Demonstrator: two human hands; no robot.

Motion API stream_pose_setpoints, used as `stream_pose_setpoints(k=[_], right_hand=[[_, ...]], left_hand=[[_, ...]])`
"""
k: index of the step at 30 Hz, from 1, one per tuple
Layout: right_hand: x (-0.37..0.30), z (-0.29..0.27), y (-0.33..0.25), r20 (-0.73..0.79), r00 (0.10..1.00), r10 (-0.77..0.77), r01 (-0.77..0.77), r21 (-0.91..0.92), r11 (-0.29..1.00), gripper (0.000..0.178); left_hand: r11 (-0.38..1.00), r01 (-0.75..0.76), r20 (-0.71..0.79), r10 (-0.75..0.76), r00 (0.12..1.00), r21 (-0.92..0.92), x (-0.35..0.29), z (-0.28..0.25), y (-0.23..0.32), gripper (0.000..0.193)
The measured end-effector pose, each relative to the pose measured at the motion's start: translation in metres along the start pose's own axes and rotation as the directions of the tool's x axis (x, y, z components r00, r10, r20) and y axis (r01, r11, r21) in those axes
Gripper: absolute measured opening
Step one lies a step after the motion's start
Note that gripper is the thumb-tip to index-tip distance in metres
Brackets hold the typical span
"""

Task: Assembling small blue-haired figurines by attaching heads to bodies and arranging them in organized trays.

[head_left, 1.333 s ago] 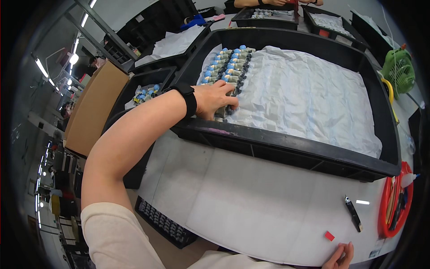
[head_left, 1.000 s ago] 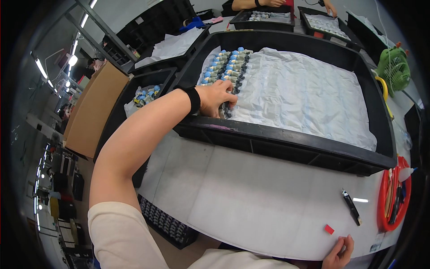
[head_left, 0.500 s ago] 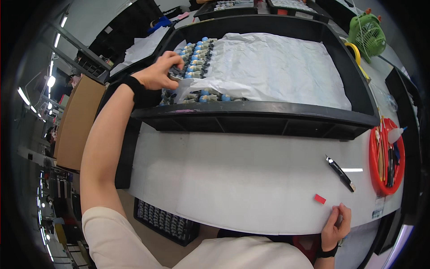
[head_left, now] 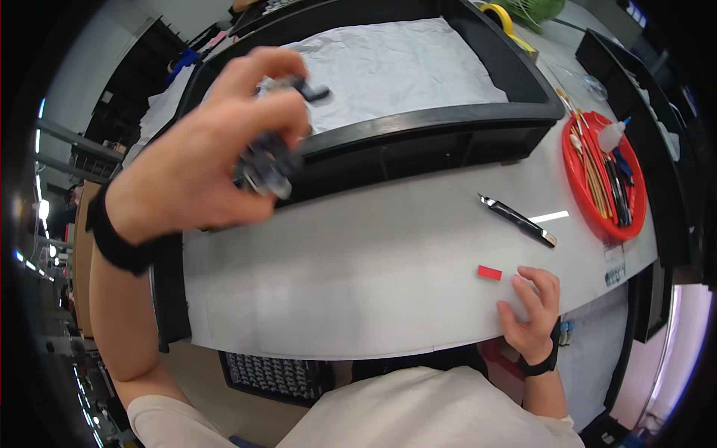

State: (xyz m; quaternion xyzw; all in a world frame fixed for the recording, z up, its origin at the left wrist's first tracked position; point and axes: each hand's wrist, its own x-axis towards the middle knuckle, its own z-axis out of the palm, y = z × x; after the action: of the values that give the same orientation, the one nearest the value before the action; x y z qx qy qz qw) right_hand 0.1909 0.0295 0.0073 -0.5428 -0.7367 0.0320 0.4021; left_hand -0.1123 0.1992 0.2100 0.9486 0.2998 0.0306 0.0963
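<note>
My left hand, smeared by motion, is raised over the near left part of the large black tray. Its fingers are closed around several small dark grey and pale figurines, whose details are too blurred to make out. Behind it, crinkled white paper lines the tray. My right hand rests at the table's near right edge, fingers apart and loosely bent, holding nothing. Just beyond its fingertips lies a small red block. Farther off lies a black craft knife, its tip pointing left.
A red oval basket on the right holds brushes, sticks, pens and a small white bottle. A roll of yellow tape and a green fan are at the far right. Below the table's edge, a black crate contains rows of dark pieces.
My left hand has come up and nearer from the tray's left end, carrying the figurines. My right hand has moved toward the red block and its fingers have spread. The view has shifted.
</note>
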Motion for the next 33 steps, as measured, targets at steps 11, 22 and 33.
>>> stream_pose_setpoints(k=[11,22,33], right_hand=[[0.014,-0.002,-0.010,0.249,0.968,0.031,0.000,-0.121,0.993,0.029],[0.002,-0.001,-0.011,0.019,0.989,0.148,-0.146,-0.077,0.986,0.028],[0.013,-0.002,-0.013,0.015,0.998,0.053,-0.052,-0.078,0.996,0.020]], left_hand=[[0.991,-0.124,0.177,0.113,0.978,0.055,0.082,0.144,0.046,0.032],[0.965,-0.162,-0.007,0.164,0.986,-0.207,0.039,0.063,0.039,0.028],[0.713,0.653,0.328,-0.699,0.635,0.256,-0.090,0.005,-0.175,0.072]])
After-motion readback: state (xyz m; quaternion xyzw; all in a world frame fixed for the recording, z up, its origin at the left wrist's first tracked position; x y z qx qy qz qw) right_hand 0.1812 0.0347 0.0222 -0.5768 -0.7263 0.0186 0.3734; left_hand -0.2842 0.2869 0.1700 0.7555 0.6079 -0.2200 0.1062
